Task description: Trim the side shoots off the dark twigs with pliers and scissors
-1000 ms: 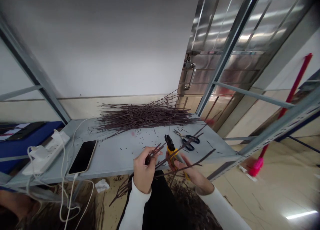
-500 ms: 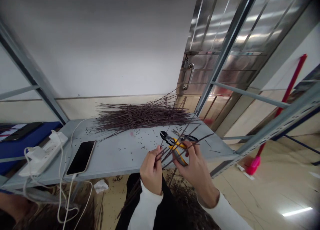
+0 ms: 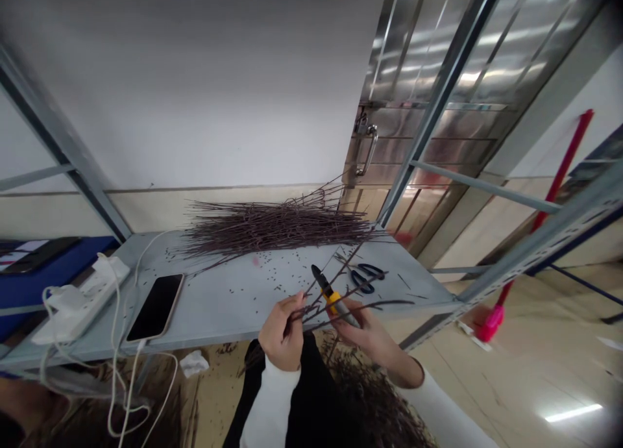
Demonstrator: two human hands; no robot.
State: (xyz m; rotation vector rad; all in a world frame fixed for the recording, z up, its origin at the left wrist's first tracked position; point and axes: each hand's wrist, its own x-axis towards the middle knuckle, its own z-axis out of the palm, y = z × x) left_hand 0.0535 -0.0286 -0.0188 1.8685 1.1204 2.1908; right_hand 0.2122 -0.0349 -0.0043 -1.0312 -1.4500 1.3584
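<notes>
My left hand point(image 3: 283, 331) is closed around several thin dark twigs point(image 3: 350, 261) that fan out to the right over the shelf's front edge. In my right hand point(image 3: 372, 341) are diagonal cutting pliers point(image 3: 333, 298) with yellow and grey handles, turned edge-on, their dark jaws pointing up and left. The twigs pass around the pliers; whether the jaws touch one cannot be made out. Behind the right hand lies a pair of scissors point(image 3: 366, 278) with dark handles. A long pile of dark twigs point(image 3: 277, 226) lies along the back of the grey shelf point(image 3: 219, 311).
A phone point(image 3: 156, 307) on a charging cable and a white power strip point(image 3: 82, 305) are at the shelf's left. Small clippings dot the surface. Metal posts point(image 3: 440, 104) frame both sides. More twigs point(image 3: 384, 402) lie below, and a red-handled broom point(image 3: 491, 321) stands at right.
My right hand has rotated the pliers edge-on and dropped slightly, uncovering the scissors. My left hand has shifted left and a little down with its twigs.
</notes>
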